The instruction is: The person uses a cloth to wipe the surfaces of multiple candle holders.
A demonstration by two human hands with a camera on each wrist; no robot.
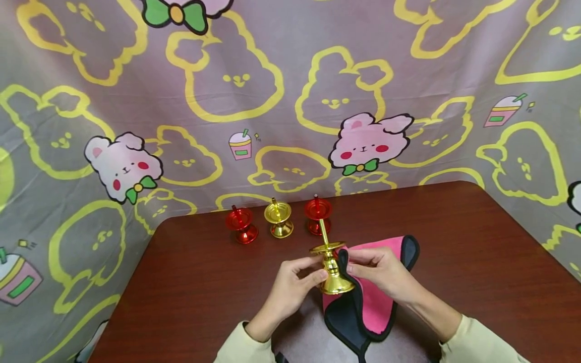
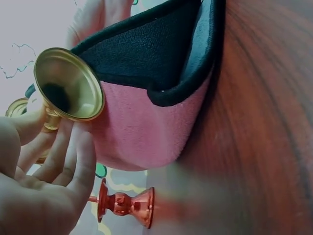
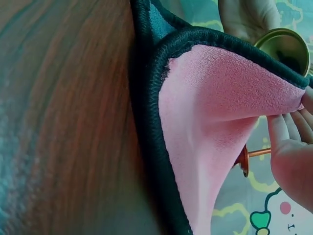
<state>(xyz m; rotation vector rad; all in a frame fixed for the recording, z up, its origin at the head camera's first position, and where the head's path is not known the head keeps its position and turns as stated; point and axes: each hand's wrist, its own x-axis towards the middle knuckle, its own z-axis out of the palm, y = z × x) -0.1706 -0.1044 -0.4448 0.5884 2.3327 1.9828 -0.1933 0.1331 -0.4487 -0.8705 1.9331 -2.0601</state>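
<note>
My left hand (image 1: 295, 282) grips a shiny gold candle holder (image 1: 337, 282) by its stem, lifted above the table and slightly tilted. In the left wrist view the hollow underside of the candle holder (image 2: 73, 88) faces the camera. A pink cloth with black edging (image 1: 374, 297) is pinched between the thumb and fingers of my right hand (image 1: 386, 269), up against the candle holder's side. The rest of the cloth (image 3: 210, 98) hangs down in folds, its dark backing showing in places. Whether the right fingertips also touch the metal is hidden by the cloth.
Near the back edge of the brown wooden table (image 1: 204, 287) stand a red candle holder (image 1: 245, 233), a gold candle holder (image 1: 281, 228) and another red candle holder (image 1: 313, 209), partly behind the held one. A patterned curtain (image 1: 281, 101) rises behind the table.
</note>
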